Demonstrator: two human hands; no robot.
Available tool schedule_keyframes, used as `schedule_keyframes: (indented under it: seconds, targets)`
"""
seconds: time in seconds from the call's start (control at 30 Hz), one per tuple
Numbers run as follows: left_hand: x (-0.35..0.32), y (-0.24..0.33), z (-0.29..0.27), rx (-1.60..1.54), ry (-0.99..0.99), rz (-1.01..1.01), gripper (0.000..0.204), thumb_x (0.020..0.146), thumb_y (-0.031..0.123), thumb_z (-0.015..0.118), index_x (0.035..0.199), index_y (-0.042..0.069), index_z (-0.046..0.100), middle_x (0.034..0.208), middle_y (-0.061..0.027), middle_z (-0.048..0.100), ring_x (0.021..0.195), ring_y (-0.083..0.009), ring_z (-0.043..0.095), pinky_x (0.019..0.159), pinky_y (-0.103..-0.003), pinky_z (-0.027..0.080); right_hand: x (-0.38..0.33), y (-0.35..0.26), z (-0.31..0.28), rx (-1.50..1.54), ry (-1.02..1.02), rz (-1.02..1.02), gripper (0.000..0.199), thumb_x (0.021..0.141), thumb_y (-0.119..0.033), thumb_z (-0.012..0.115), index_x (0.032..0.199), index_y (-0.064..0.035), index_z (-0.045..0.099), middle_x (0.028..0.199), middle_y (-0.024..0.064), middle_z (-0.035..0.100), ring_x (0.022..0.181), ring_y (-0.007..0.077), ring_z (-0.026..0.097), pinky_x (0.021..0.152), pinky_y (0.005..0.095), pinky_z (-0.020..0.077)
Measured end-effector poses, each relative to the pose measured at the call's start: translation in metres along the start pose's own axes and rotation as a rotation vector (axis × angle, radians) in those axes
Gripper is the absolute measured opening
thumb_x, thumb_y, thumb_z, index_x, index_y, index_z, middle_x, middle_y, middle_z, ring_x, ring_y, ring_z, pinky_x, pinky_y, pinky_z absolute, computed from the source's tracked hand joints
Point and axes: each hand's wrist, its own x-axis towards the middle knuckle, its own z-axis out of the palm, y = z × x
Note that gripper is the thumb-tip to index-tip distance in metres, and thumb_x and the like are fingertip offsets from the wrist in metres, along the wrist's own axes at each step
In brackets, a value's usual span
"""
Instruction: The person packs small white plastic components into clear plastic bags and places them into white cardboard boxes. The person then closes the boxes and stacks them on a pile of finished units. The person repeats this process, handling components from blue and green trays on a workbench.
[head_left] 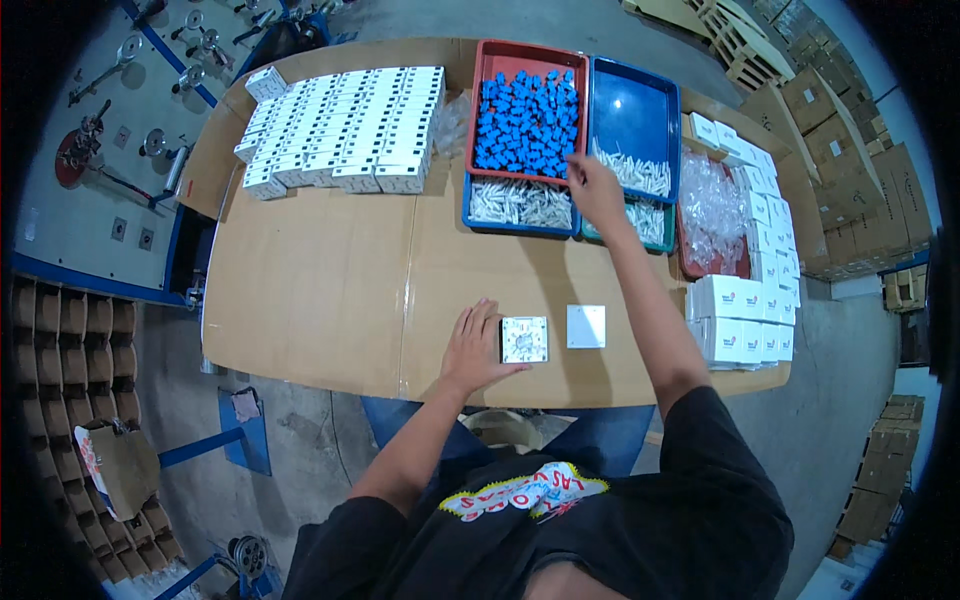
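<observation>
My left hand (476, 347) lies flat on the cardboard-covered table (320, 290), its fingers resting against the left edge of a small square white part (524, 339) with a round opening. A plain white square plate (586, 326) lies just to the right of that part. My right hand (594, 188) reaches far forward to the lower right corner of a red tray (487, 60) full of small blue parts (527, 120). Its fingers are bent at the blue parts; whether they hold one is hidden.
A blue tray (632, 110) and another below hold white pin-like parts (520, 203). Rows of small white boxes (345, 125) fill the far left. Clear bags (712, 205) and stacked white boxes (740, 320) line the right edge. Brown cartons stand on the floor at right.
</observation>
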Motion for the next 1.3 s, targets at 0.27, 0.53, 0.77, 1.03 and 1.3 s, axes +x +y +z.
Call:
schedule_keyframes:
  seconds: [0.27,0.53,0.77,1.03,1.3]
  targets:
    - [0.002,0.0,-0.006,-0.018,0.006,0.001,0.093,0.069,0.068,0.082,0.129,0.0,0.057,0.147,-0.0207,0.049,0.146,-0.0359,0.039,0.122,-0.051,0.029,0.168,0.056,0.035,-0.587,0.078,-0.093,0.024,0.091,-0.02,0.066,0.112,-0.0134,0.074,0.11,0.01,0.073,0.109,0.0317,0.065,0.085,0.0501,0.0492]
    - [0.003,-0.001,-0.007,-0.006,-0.036,-0.02,0.092,0.072,0.069,0.08,0.129,0.001,0.056,0.144,-0.0198,0.05,0.145,-0.0352,0.04,0.122,-0.051,0.028,0.209,0.095,0.059,-0.78,0.106,-0.326,0.032,0.084,-0.013,0.067,0.115,-0.0167,0.072,0.109,0.0052,0.071,0.113,0.026,0.06,0.089,0.0465,0.0448]
    - [0.004,-0.001,-0.005,-0.012,-0.017,0.004,0.091,0.072,0.069,0.079,0.129,0.002,0.056,0.145,-0.0188,0.049,0.146,-0.0346,0.039,0.122,-0.051,0.027,0.205,0.105,0.044,-0.285,0.112,-0.099,0.022,0.087,-0.013,0.073,0.109,-0.0102,0.075,0.103,0.0082,0.071,0.099,0.0318,0.068,0.082,0.0457,0.0528]
    - [-0.002,-0.008,0.004,0.029,-0.022,-0.006,0.094,0.07,0.07,0.078,0.131,0.002,0.056,0.149,-0.0192,0.047,0.148,-0.0333,0.036,0.124,-0.05,0.024,-0.001,-0.034,0.02,1.355,-0.097,0.676,0.025,0.1,-0.01,0.068,0.119,0.0053,0.063,0.111,0.015,0.072,0.105,0.0275,0.073,0.085,0.0344,0.0603]
    - [-0.004,-0.006,0.01,0.017,0.077,0.009,0.098,0.066,0.07,0.08,0.131,0.0,0.056,0.146,-0.0189,0.05,0.146,-0.033,0.039,0.124,-0.051,0.026,-0.179,-0.097,0.005,1.758,-0.355,0.999,0.02,0.102,-0.01,0.064,0.118,0.0013,0.062,0.13,0.0226,0.067,0.112,0.0239,0.071,0.096,0.0331,0.0602]
